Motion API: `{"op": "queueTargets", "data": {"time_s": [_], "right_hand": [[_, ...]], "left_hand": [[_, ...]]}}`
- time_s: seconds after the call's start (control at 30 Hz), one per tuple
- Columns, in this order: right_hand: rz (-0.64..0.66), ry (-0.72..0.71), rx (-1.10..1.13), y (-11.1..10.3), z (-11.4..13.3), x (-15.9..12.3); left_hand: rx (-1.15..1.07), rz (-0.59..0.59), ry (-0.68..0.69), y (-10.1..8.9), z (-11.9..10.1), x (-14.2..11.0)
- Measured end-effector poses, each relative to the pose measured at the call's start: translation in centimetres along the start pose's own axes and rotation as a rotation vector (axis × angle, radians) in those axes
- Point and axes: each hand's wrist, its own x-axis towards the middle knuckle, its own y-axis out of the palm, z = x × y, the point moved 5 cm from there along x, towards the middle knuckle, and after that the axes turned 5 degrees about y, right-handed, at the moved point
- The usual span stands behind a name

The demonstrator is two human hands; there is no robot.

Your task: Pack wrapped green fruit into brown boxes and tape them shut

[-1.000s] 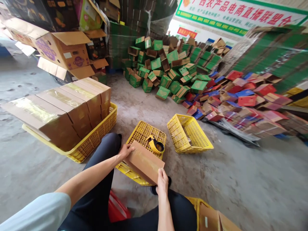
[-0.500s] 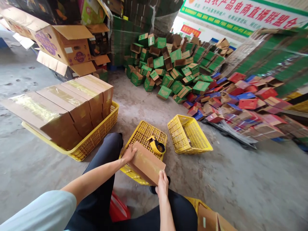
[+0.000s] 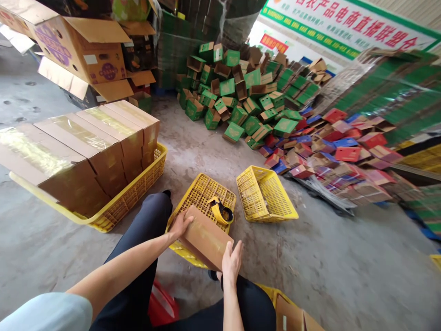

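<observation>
At the far left, a large yellow crate (image 3: 138, 193) already carries a row of sealed brown cartons (image 3: 86, 142), their tops glossy with tape, so a good batch looks finished. Nearer and to the right of it, the left hand (image 3: 179, 225) presses flat-fingered against the left end of a small brown box (image 3: 206, 237), which lies tilted on the near edge of an upturned yellow crate (image 3: 203, 193) between the person's knees. A strip of clear tape seems to run along the box's top face, so I judge this one sealed or nearly so and being smoothed down. A yellow tape dispenser (image 3: 221, 210) rests on the crate just beyond the box, out of both hands. The right hand (image 3: 231, 262) sits at the box's near right corner, fingers spread wide and touching the edge rather than gripping. Further right a second yellow crate (image 3: 265, 195) lies tipped on the floor. Beyond, heaps of green boxes (image 3: 237, 92) and red and blue boxes (image 3: 337, 147) lie open and unfilled, so plenty appears left.
</observation>
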Motion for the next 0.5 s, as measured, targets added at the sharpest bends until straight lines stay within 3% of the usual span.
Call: {"op": "queueTargets", "data": {"time_s": [0.07, 0.13, 0.33, 0.5], "right_hand": [[0.02, -0.121, -0.055, -0.5, 2.4, 1.3], [0.158, -0.166, -0.191, 0.1, 4.5, 3.2], [0.307, -0.068, -0.379, 3.9, 9.2, 10.1], [0.339, -0.003, -0.525, 7.3, 11.0, 13.0]], "left_hand": [[0.005, -0.009, -0.027, 0.0, 0.1, -0.1], [0.012, -0.004, -0.052, 0.1, 0.2, -0.1], [-0.025, 0.003, -0.059, 0.6, 0.3, 0.0], [-0.035, -0.023, -0.047, 1.3, 0.5, 0.3]]}}
